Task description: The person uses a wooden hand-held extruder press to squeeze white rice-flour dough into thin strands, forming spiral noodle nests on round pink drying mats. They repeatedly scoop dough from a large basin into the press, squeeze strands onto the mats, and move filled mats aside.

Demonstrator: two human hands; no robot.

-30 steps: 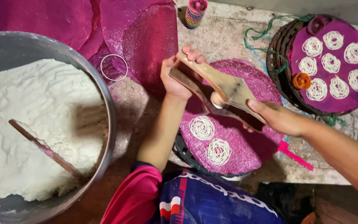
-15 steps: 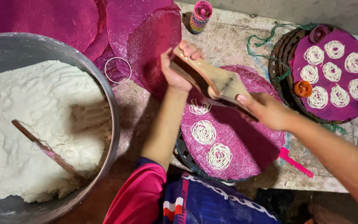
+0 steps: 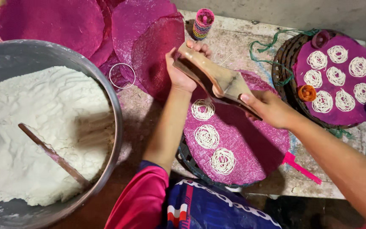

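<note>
Head view, looking down: biggest of all is the metal basin (image 3: 106,91) of white dough (image 3: 34,131), well off beyond the left hand's knuckles, with a flat wooden paddle (image 3: 51,154) stuck slantwise into the dough so it stands ready without lying on the table.

Next in size, the loose magenta mesh mats (image 3: 119,34) overlap in a fan just past the left fingertips, and one leans up on edge right beside those fingers, likely so each can be lifted off singly.

Under both hands lies the working mat (image 3: 250,144), a round magenta mesh on a dark woven tray (image 3: 187,159). Three white noodle coils (image 3: 207,135) sit in a line on it, the newest directly beneath the press, the others trailing toward the body; spacing keeps them from sticking together.

Beyond the right wrist, a second tray (image 3: 286,59) carries a filled mat (image 3: 344,114) with seven coils, set aside from the work.

The wooden press (image 3: 217,80) is held level between the hands, over the mat's far edge. The left hand (image 3: 183,70) clenches the far handle, fingers wrapped over its end; the right hand (image 3: 267,108) grasps the near handle, thumb on top. Squeezing from both ends would force dough downward.

Smallest, a stack of coloured rings (image 3: 203,23) stands just past the left fingertips, and a thin wire ring (image 3: 122,76) lies beside the left thumb.
</note>
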